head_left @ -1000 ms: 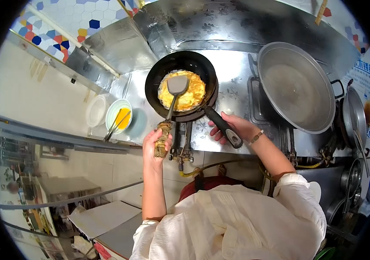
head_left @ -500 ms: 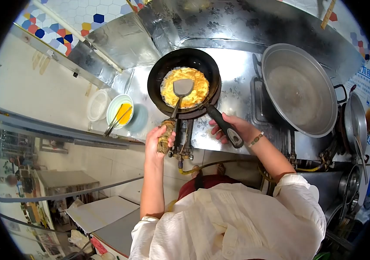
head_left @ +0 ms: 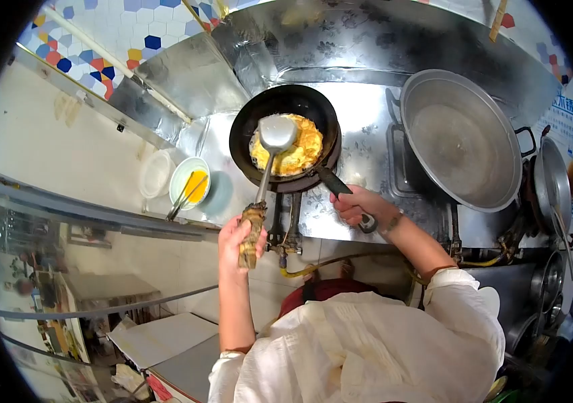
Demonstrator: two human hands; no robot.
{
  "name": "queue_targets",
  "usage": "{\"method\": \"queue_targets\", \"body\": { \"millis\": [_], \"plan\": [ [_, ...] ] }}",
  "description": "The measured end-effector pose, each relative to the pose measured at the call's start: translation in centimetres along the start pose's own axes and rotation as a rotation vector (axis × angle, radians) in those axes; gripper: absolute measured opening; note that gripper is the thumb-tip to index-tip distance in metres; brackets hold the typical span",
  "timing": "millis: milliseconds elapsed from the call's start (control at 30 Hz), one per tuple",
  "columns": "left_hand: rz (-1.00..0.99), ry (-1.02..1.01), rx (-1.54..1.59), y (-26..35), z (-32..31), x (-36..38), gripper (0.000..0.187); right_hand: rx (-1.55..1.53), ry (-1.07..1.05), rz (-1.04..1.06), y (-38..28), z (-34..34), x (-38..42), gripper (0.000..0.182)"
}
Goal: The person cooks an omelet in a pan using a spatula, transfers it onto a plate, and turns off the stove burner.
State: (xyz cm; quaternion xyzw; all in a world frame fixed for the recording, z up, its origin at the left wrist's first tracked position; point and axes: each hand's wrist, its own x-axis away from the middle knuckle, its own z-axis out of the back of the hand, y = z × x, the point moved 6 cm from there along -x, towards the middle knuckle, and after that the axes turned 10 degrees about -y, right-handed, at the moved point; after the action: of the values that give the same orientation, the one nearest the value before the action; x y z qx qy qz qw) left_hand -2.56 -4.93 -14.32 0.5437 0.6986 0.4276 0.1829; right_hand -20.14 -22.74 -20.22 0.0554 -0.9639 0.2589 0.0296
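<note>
My left hand (head_left: 236, 243) is wrapped round the worn, bamboo-like handle of a metal spatula (head_left: 277, 136). Its broad blade is over the left part of a golden fried egg (head_left: 306, 144), hiding some of it. The egg lies flat inside a black frying pan (head_left: 246, 111) on the stove burner. My right hand (head_left: 362, 207) is closed around the pan's black handle (head_left: 331, 180), whose grey-ringed end shows below the fingers.
Left of the pan stands a pale bowl (head_left: 206, 165) holding yellow beaten egg and utensils, beside a white translucent container (head_left: 156, 173). To the right sit a large metal pot (head_left: 464, 151) and a tilted metal pan (head_left: 552, 181). A yellow hose (head_left: 320, 263) runs below the counter edge.
My right hand has closed round the pan handle, where its fingers were looser before. The spatula blade has shifted slightly left and up, and my left hand has come lower.
</note>
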Motion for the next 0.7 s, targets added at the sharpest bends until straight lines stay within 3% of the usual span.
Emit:
{"method": "queue_targets", "body": {
  "millis": [167,233,300,367,433,500,567,700],
  "plan": [
    [-0.281,0.076,-0.170,0.0,-2.6,3.1,0.037,0.072,-0.015,0.072,0.5,-3.8,0.6,0.023],
    [-0.221,0.101,-0.170,-0.7,-2.3,3.9,0.038,0.082,0.038,0.131,1.0,-6.4,1.2,0.021],
    [0.031,0.070,-0.435,-2.0,-0.2,4.0,0.039,0.094,0.001,0.196,1.8,-7.6,1.4,0.022],
    [0.013,0.064,-0.498,-0.5,-1.4,5.2,0.032,0.093,-0.017,0.188,3.2,-10.0,1.7,0.023],
    [-0.171,0.138,-0.597,1.5,-1.4,7.6,0.032,0.031,0.093,0.239,5.0,-11.9,2.6,0.022],
    [-0.213,0.131,-0.774,2.0,-0.1,8.7,0.039,-0.066,0.101,0.265,6.7,-13.3,3.1,0.020],
    [-0.611,0.151,-1.382,2.6,0.4,10.1,0.043,-0.085,0.120,0.328,8.7,-14.6,3.7,0.018],
    [-0.440,0.080,-1.582,1.9,2.0,10.9,0.042,-0.138,0.150,0.393,11.8,-16.1,4.6,0.024]
  ]
}}
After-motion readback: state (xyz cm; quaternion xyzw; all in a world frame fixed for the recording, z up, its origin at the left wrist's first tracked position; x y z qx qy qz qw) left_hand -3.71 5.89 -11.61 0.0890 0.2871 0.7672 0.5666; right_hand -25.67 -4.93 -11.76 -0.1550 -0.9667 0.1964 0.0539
